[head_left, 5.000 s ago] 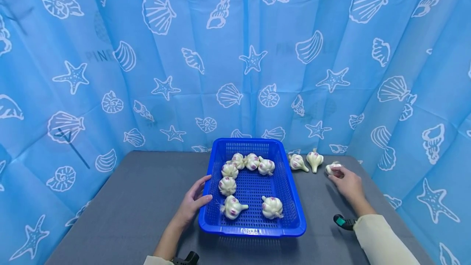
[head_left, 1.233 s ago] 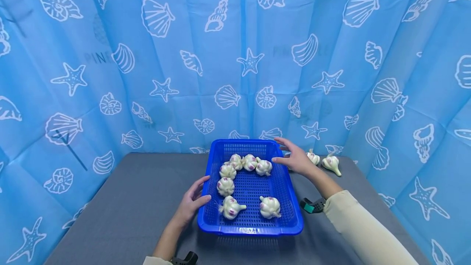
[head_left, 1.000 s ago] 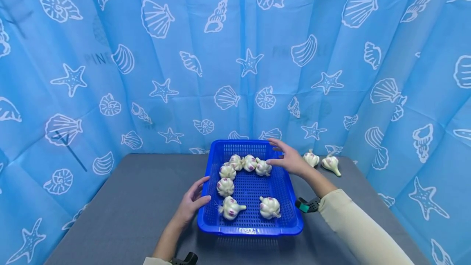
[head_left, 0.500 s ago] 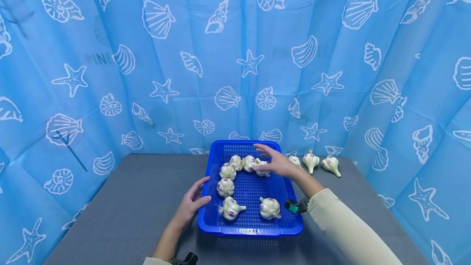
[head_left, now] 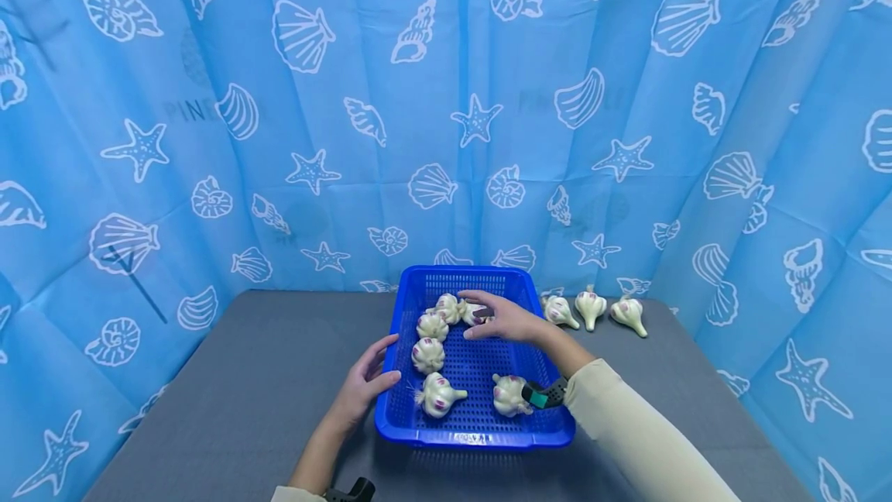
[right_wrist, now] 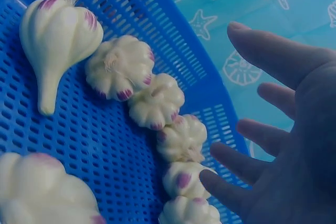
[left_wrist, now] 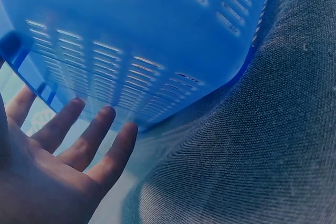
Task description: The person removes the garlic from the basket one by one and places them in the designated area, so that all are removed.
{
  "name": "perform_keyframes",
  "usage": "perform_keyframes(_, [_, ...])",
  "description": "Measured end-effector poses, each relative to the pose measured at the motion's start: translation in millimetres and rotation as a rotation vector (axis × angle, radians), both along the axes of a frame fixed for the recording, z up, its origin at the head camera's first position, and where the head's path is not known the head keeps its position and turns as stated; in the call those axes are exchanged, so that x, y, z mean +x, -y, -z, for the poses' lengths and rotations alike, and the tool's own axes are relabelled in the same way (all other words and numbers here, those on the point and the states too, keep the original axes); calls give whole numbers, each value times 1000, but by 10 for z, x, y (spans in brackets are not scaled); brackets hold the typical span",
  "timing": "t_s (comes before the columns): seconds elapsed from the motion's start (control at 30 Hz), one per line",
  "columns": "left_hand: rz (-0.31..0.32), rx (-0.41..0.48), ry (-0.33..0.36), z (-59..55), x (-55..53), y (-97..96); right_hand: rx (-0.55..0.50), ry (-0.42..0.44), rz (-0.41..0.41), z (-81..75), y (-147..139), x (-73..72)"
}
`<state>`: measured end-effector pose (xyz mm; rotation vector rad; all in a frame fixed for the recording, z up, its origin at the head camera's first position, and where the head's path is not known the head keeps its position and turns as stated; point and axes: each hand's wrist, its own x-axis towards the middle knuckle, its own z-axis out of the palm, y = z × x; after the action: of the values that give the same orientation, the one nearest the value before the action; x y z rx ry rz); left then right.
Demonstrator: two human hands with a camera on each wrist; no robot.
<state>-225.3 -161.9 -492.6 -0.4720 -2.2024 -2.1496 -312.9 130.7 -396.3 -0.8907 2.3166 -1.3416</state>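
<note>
A blue mesh plastic basket point(head_left: 474, 438) holds several garlic bulbs. Most of them curve along its left and far sides, like this garlic bulb point(head_left: 428, 355); a garlic bulb with a long stem point(right_wrist: 59, 40) lies nearer the front. My right hand point(head_left: 505, 319) hovers over the far right part of the basket, fingers spread and holding nothing; it covers the far-right bulb in the head view. In the right wrist view that right hand point(right_wrist: 278, 129) is apart from the bulbs or barely overlaps one. My left hand point(head_left: 365, 376) rests its relaxed fingertips against the basket's left side.
Three more garlic bulbs lie on the grey cloth-covered table point(head_left: 279, 378) right of the basket: one garlic bulb point(head_left: 560, 311) close to its wall, a middle garlic bulb point(head_left: 590, 307) and a right garlic bulb point(head_left: 628, 314). A blue shell-patterned curtain point(head_left: 446, 99) hangs behind.
Five seconds ago my right hand held the rightmost bulb on the table; that bulb now lies stem forward. The hand has since moved left over the basket. My left hand stays put.
</note>
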Motion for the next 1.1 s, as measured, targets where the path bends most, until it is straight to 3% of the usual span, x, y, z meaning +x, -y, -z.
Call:
perform_keyframes(0.47, [-7,-3,0,12,2,1,40,186,-97,85,138,66])
perform_keyframes(0.7, [1,2,-7,-12,0,3,100,328,-124,103,224,105])
perform_keyframes(1.1, [-5,-1,11,-10,-2,-3,247,336,-166,195,393,161])
